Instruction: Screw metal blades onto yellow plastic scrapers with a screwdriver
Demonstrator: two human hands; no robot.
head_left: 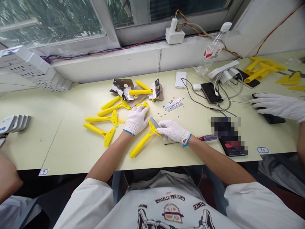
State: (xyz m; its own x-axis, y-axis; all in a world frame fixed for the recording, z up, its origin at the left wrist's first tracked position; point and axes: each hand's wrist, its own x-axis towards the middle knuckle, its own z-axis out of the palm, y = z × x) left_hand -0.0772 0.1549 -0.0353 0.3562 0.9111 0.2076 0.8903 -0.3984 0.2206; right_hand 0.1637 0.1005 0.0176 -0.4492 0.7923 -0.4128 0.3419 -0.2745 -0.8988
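Note:
My right hand (172, 130), in a white knit glove, pinches the head end of a yellow scraper (141, 144), where a grey metal blade (154, 122) lies across the head. The scraper's handle slants toward the table's front edge. My left hand (137, 120), gloved as well, has its fingers curled over a yellow plastic piece (144, 104) just beyond that scraper; the fingers partly hide it. Left of this hand lie several more yellow scrapers (101, 119). Loose blades (173, 104) and small screws (164, 114) are scattered beyond my right hand. Under my right wrist is a screwdriver (207, 137).
Opened card packages (124, 89) with yellow handles lie at the back. Phones (211, 92), cables, a power bank (181, 79) and a plastic bottle (212, 51) stand right. A co-worker's gloved hand (278, 103) rests on a phone. White boxes (30, 68) are stacked left.

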